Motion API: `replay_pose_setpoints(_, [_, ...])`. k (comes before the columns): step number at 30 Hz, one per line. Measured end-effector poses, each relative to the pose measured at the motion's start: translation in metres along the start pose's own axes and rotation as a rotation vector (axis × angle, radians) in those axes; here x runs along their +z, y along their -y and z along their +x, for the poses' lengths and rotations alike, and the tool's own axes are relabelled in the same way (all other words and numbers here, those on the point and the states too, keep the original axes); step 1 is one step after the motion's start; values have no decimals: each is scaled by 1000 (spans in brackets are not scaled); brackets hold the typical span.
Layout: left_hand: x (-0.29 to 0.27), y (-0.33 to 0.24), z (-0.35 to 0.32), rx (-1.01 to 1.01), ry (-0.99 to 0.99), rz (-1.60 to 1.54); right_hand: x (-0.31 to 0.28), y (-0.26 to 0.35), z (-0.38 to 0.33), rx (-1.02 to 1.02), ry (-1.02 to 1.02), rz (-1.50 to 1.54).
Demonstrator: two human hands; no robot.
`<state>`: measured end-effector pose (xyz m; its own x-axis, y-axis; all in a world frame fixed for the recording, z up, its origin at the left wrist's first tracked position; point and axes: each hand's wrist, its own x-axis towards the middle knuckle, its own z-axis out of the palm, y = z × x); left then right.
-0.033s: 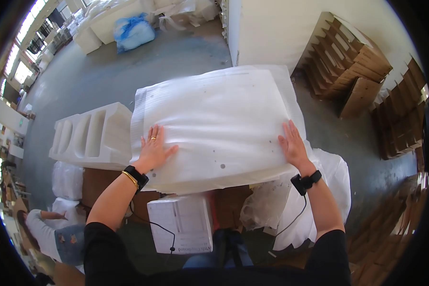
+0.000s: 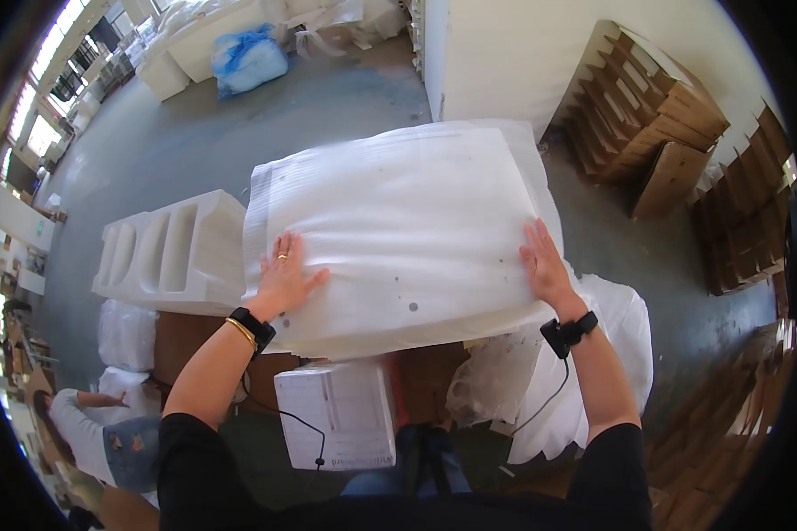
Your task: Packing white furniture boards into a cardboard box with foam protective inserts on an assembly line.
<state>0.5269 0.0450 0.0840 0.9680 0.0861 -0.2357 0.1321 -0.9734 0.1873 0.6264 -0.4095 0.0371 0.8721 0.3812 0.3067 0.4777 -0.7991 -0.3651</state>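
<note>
A stack of white foam sheets (image 2: 398,203), slightly wrinkled and dotted with small grey spots, lies in front of me. My left hand (image 2: 283,279) rests flat on its near left part, fingers stretched and thumb apart. At the right edge my right hand (image 2: 547,265) lies with its fingers extended and palm against the sheet. Neither hand grips anything. What lies beneath the top sheet is hidden.
A moulded white foam block (image 2: 173,252) stands left of the stack. Below are a white carton (image 2: 336,416) and crumpled clear plastic (image 2: 487,385). Flattened brown cardboard (image 2: 646,106) leans at the right wall. A blue bag (image 2: 248,60) sits far back. Another person (image 2: 88,434) is at lower left.
</note>
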Motion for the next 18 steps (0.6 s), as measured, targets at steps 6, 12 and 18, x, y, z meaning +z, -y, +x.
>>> replay_pose_setpoints(6, [20,32,-36,-155,-248,-57,-16,5,4,395,-2,74])
replay_pose_setpoints(12, [41,15,-50,-34,-534,-66,-21,-3,3,453,81,175])
replay_pose_setpoints(18, [48,-3,-63,-64,-491,-268,-27,-29,0,450,89,231])
